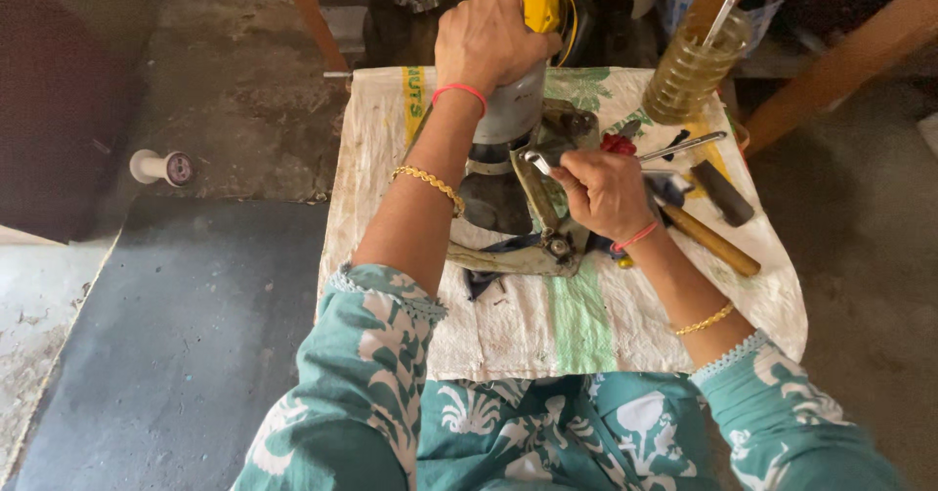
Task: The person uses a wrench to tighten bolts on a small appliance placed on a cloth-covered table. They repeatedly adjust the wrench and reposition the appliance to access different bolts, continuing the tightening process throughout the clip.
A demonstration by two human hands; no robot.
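My left hand (489, 37) grips the top of a power tool (513, 110) with a yellow handle and a grey metal body, standing on a cloth-covered work surface (586, 325). My right hand (601, 193) holds a metal spanner (537, 164) whose open end sits against the tool's lower part. A dirty metal base plate (513, 252) lies under the tool, with a bolt near its front edge. Both wrists wear a red thread and a gold bracelet.
A hammer (718, 222) with a wooden handle, a screwdriver (684, 146) and a small red part (618, 143) lie right of my right hand. A jar of yellowish liquid (694, 66) stands at the back right. A thread spool (161, 167) lies on the floor, left.
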